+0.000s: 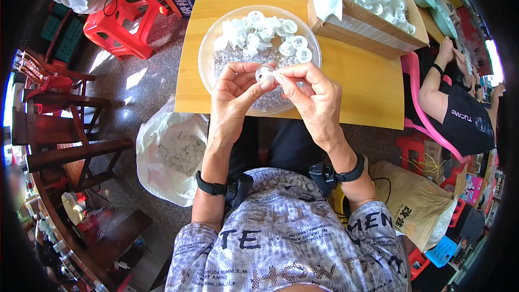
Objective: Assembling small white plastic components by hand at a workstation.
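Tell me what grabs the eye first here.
Both hands, left hand and right hand, pinch one small white round part at centre frame, above a clear round tray heaped with similar white pieces on a yellow table. A red plastic stool stands at upper left.

Small white round part (pixel 265 73) pinched between left hand (pixel 233 97) and right hand (pixel 313 97); fingertips cover its edges, so we cannot make out full shape. Near rim of clear bowl (pixel 208 48) hidden behind both hands. Fine clear bits in bowl bottom too small for us to identify. Cardboard box (pixel 351 30) at far right cut off by top edge. White bag (pixel 162 157) contents, near left, blurred. Person seated at right mostly outside frame.
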Tool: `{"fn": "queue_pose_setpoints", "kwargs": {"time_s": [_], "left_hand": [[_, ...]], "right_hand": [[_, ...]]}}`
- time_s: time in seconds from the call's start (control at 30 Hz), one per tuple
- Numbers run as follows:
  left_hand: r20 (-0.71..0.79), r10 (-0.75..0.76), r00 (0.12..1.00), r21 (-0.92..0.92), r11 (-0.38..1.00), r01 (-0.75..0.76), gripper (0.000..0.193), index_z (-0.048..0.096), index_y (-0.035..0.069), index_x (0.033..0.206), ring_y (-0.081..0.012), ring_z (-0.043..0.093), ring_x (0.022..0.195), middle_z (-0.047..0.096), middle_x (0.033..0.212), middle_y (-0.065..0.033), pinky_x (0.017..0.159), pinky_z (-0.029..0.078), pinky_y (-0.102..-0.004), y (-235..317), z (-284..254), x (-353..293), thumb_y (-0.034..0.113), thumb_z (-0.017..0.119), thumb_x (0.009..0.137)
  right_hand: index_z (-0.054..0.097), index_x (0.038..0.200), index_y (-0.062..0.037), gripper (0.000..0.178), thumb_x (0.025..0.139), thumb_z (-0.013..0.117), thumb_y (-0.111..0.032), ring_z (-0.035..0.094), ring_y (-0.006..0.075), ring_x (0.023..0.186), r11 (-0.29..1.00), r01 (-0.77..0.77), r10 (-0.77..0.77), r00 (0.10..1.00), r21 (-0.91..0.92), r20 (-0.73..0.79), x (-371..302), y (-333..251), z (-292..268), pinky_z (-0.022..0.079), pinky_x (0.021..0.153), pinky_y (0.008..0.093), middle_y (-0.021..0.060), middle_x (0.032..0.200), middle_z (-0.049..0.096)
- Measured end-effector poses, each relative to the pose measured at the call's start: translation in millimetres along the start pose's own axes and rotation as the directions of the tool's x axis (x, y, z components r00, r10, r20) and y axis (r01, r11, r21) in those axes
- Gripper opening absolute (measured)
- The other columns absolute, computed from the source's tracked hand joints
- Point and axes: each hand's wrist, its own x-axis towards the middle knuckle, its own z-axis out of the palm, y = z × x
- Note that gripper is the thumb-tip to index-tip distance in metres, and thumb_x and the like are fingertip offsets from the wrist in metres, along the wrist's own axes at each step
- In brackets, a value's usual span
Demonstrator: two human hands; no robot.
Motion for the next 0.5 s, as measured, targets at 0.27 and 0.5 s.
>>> {"fn": "queue_pose_setpoints", "kwargs": {"time_s": [0.27, 0.5], "left_hand": [[0.005, -0.014, 1.000, 0.004, 1.000, 0.014, 0.031, 0.047, 0.001, 0.107, -0.0197, 0.063, 0.101, 0.063, 0.113, -0.0198, 0.091, 0.051, -0.0317, -1.2, -2.5, 0.2, 0.001, 0.068, 0.084], [0.001, -0.016, 1.000, 0.004, 1.000, 0.016, 0.032, 0.047, 0.001, 0.107, -0.0187, 0.063, 0.102, 0.063, 0.113, -0.0195, 0.092, 0.050, -0.0313, -0.6, -1.1, -0.3, 0.001, 0.069, 0.084]], "right_hand": [[0.062, 0.090, 0.0008, 0.005, 0.086, 0.064, 0.001, 0.067, 0.0100, 0.075, 0.999, 0.039, -0.039, 0.999, -0.024, 0.015, 0.3, -3.0, -0.3, 0.055, 0.060, 0.0226, 0.0079, 0.084, 0.069], [0.062, 0.090, 0.0005, 0.005, 0.086, 0.064, 0.001, 0.066, 0.0093, 0.075, 0.998, 0.040, -0.040, 0.999, -0.045, 0.009, -0.2, -1.7, 0.1, 0.055, 0.060, 0.0223, 0.0069, 0.083, 0.068]]}}
